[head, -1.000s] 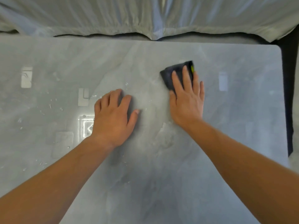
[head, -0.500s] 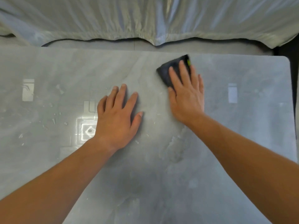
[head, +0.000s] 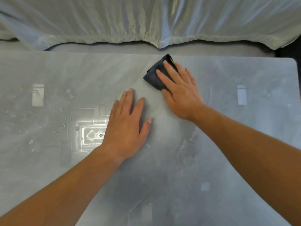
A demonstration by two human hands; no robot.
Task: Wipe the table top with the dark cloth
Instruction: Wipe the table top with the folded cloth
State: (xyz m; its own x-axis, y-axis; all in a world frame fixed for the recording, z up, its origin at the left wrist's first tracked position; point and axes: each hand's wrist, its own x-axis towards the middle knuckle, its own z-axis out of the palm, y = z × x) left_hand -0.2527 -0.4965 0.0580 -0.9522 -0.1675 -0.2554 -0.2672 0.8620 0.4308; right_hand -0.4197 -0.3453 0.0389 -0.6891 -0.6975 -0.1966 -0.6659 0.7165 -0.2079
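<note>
— Where is the dark cloth (head: 154,75)?
— Under your right hand (head: 180,92), straight fingers pressing it flat near the far edge of the table top (head: 244,144).
— And the other?
— Your left hand (head: 127,126) lies palm down beside it, fingers spread, holding nothing.

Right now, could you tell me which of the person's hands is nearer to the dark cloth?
The right hand is: its straight fingers press on the dark cloth. The left hand lies flat on the table top, apart from it.
</note>
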